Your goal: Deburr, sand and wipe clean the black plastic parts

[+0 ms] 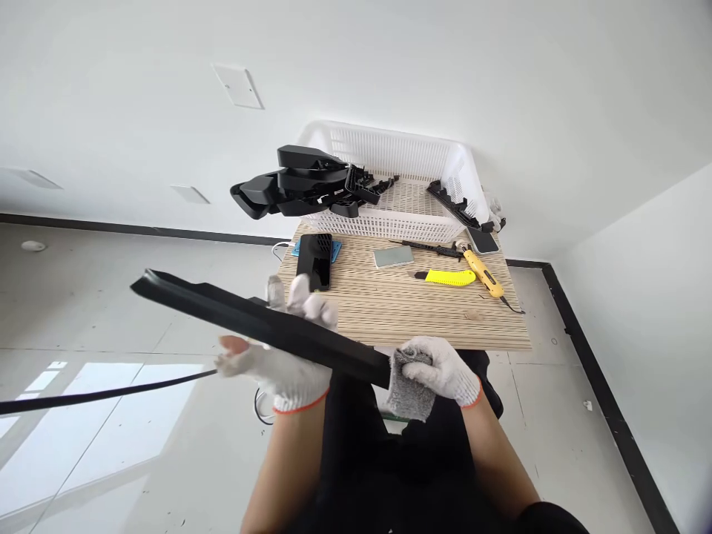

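Across the middle of the frame stood a wooden table [423, 322], with a white basket [389, 152] at its far edge, upper centre. A heap of black plastic parts [300, 189] spilled over the basket's left rim. Below the table, slanting from centre left down to centre, a long black strip [245, 317] was held in the air. The left hand [289, 377] lay under its middle, gloved fingers [305, 300] apart and uncurled, somewhat blurred. The right hand [445, 369] was closed on a grey cloth [409, 397] wrapped about the strip's lower end. Wiping looked to be the step in hand, and a stroke up the strip would call for steady support from beneath. A phone [314, 259] and a yellow knife [452, 277] lay on the table.
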The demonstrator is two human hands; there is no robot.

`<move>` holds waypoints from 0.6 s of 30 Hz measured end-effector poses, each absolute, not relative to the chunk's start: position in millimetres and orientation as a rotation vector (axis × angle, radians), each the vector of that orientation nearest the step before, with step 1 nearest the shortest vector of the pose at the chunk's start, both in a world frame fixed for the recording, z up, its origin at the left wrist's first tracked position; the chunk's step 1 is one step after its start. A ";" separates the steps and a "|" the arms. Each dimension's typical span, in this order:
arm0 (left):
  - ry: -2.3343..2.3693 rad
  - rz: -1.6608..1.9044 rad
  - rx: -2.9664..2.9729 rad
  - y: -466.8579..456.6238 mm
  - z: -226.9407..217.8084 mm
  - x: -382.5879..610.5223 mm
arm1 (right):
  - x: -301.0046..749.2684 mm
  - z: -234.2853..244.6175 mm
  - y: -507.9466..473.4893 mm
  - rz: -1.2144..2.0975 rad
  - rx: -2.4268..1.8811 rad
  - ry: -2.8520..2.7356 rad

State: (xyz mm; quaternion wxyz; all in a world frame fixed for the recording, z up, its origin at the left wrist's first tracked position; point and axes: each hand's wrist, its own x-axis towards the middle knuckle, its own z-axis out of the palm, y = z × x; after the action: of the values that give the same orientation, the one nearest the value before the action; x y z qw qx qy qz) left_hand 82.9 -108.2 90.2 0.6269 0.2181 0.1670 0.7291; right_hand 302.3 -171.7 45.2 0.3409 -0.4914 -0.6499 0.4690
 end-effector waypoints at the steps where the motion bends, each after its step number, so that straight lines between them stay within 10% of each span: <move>1: 0.158 1.630 0.442 -105.2 91.9 75.5 | 300.4 39.8 -172.6 1.208 -1.326 -1.576; 9: -0.363 1.553 0.450 -91.6 84.5 87.4 | 236.6 30.7 -180.5 0.096 -1.433 -1.654; 18: -0.389 1.638 0.576 -90.6 91.1 73.3 | 257.4 19.1 -165.6 -0.096 -1.396 -1.655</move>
State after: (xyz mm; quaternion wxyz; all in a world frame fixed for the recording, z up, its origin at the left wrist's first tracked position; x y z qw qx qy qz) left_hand 73.3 -90.6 91.1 0.6296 0.2516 -0.1697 0.7152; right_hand 257.4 -165.6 19.1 0.4681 -0.5690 -0.6749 -0.0391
